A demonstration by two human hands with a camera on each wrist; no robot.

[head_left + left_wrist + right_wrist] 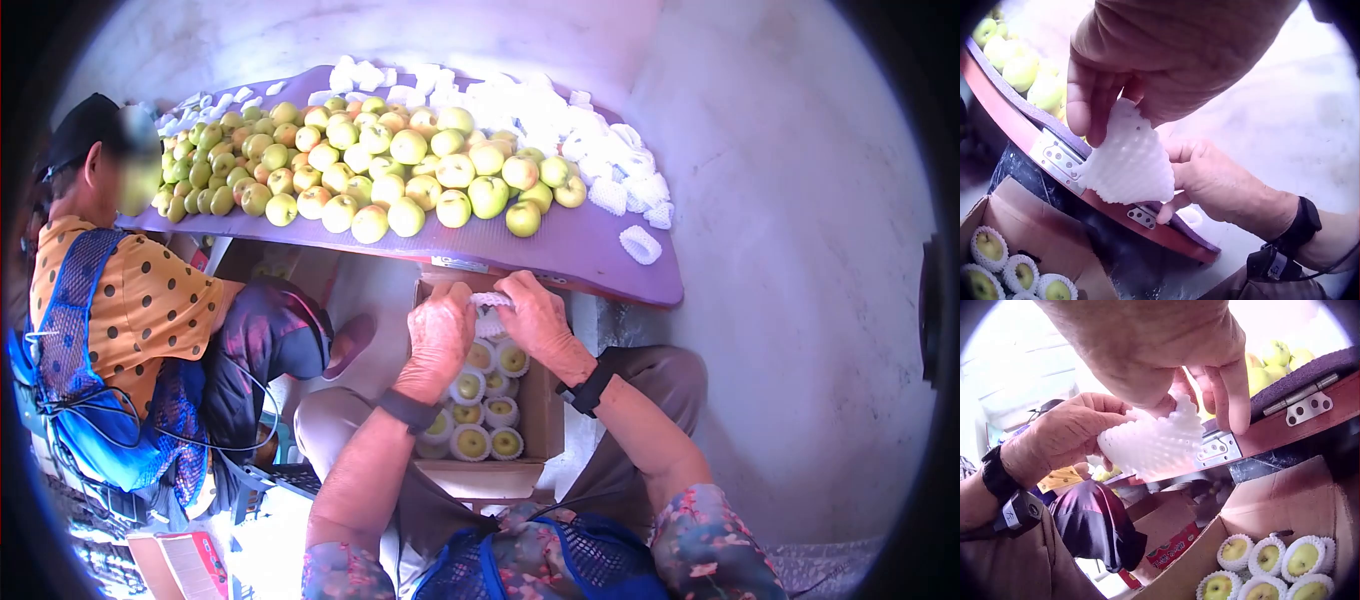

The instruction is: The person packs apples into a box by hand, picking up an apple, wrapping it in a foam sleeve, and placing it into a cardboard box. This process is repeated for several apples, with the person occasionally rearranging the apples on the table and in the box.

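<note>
Both hands hold one white foam net sleeve (1132,156) between them, in front of the table edge. My left hand (442,325) pinches one side of it and my right hand (535,318) pinches the other. In the right wrist view the foam net (1154,447) looks flattened, with no apple visible in it. Below the hands stands a cardboard box (542,420) with several green apples (470,440) in white foam nets.
Many loose yellow-green apples (408,147) lie on a purple mat (620,270), with a pile of foam nets (610,195) at its right and back. A person in a spotted shirt (150,300) sits at the left. A printed carton (1175,547) stands beyond the box.
</note>
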